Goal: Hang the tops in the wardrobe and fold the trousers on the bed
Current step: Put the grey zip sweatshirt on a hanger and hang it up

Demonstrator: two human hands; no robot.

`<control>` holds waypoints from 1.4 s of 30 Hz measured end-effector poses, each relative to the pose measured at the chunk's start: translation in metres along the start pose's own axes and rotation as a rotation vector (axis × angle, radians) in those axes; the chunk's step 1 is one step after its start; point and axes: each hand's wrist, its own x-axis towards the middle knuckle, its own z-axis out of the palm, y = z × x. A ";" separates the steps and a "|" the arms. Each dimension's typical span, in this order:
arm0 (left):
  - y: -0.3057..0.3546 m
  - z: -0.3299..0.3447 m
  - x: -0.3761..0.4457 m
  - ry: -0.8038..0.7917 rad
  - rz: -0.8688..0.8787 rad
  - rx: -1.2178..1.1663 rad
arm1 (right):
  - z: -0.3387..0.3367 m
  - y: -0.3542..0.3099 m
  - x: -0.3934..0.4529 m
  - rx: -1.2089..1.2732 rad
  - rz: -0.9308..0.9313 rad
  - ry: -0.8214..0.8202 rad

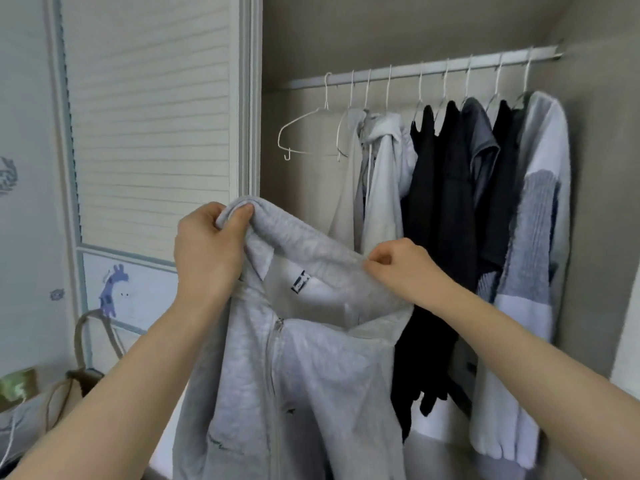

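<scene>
Before the open wardrobe [588, 237] we hold a light grey zip-up hoodie [311, 375] up by its top edge, so that the body and zip [273, 358] hang straight down and the neck opening faces us, label [300, 283] showing inside. Our left hand [207, 251] has its grip clenched on a bunched fold of the hood, thumb pressed over the cloth at the garment's highest point; our right hand [398, 268] pinches the hood's rim lower and to the right, fingers curled round the fabric. The hoodie thus lies below and between the two grips, its weight pulling away from them, which we judge keeps the collar spread wide enough to take a hanger. No hanger is in the garment yet, as far as we can see. Behind it, just up and to the right of our left hand, an empty white wire hanger [304, 133] dangles at the near end of the rail [433, 69], likely the one meant for this top. Further along the rail hang a pale hooded top [388, 174], several black garments [440, 202] and a white-and-grey sweater [533, 237], packed close together. At the left stand the slatted wardrobe door [149, 116] and, low down, a bag with looped handles [83, 341].
</scene>
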 end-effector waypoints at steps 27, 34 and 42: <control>-0.178 0.073 0.110 0.192 1.048 0.856 | -0.047 -0.057 0.380 -0.356 0.126 0.357; -0.214 0.084 0.116 0.074 1.109 0.873 | -0.041 -0.032 0.426 -0.004 0.153 0.302; -0.210 0.085 0.118 0.122 1.089 0.768 | -0.029 -0.031 0.441 0.124 0.136 0.520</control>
